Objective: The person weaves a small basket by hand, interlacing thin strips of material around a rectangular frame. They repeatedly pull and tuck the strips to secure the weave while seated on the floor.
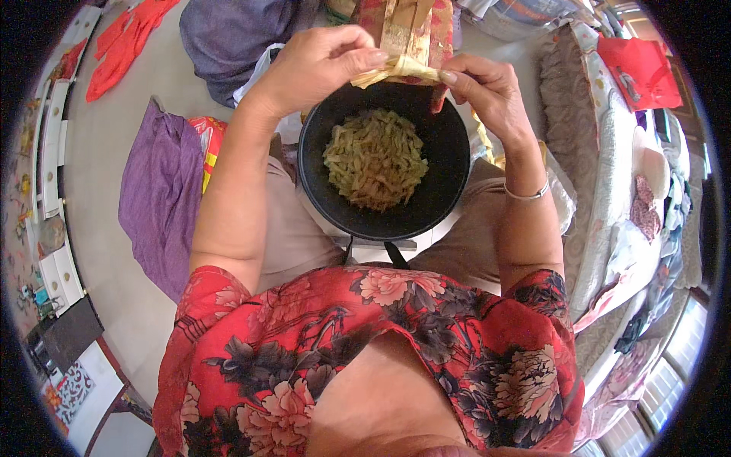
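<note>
Seen from above, two bare hands hold a thin, pale yellow bundle [403,70] at the upper middle of the frame. The left hand [331,65] has thumb and fingers pinched together on its left end; the right hand [485,91] pinches its narrower, gathered right end between thumb and fingertips. So the bundle spans the two grips, its middle uncovered and running nearly level across the picture. It looks layered, creased and fibrous, and would likely be very light, pliable and dry rather than slippery, with thin edges that might split; the gathered ends seem the surest places to take hold. In the picture it crosses just at the upper rim of a dark, deep pan [451,179]; whether it touches that rim cannot be told. Lower, at the centre of the frame, a loose heap of greenish-brown strips [375,156] lies inside the pan. Behind the bundle, at the top edge, flat yellowish strips [405,30] rest on a red patterned surface [442,34].
</note>
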Available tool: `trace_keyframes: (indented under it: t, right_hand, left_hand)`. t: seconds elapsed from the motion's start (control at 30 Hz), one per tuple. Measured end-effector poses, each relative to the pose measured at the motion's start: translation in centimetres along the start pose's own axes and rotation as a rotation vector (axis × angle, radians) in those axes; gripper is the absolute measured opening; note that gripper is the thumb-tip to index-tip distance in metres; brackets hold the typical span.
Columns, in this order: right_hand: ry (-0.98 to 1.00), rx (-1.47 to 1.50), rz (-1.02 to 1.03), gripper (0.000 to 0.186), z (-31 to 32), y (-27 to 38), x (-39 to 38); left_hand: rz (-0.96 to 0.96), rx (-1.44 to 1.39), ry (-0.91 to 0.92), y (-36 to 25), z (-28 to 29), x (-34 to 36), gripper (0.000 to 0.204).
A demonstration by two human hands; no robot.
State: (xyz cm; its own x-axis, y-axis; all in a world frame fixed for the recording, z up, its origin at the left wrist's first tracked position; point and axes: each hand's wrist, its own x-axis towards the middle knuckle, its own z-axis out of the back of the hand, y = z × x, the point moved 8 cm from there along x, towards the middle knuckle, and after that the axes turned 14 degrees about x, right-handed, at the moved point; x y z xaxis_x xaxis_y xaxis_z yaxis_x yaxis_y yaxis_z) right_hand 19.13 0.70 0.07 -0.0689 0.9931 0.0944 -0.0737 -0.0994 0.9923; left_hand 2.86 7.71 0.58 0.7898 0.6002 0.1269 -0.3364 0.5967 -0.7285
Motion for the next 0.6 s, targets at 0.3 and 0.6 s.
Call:
trace_keyframes:
  t: [0.3,0.6]
  right_hand:
    - [0.027,-0.204,0.057,0.011,-0.2,0.6,0.1]
    - [-0.304,-0.454,0.134,0.023,3.6,-0.8,5.2]
  left_hand:
    - [-0.02,0.08,0.364,-1.8,-4.0,0.2,0.021]
    - [0.026,0.453,-0.295,2.6,-0.7,5.4,0.023]
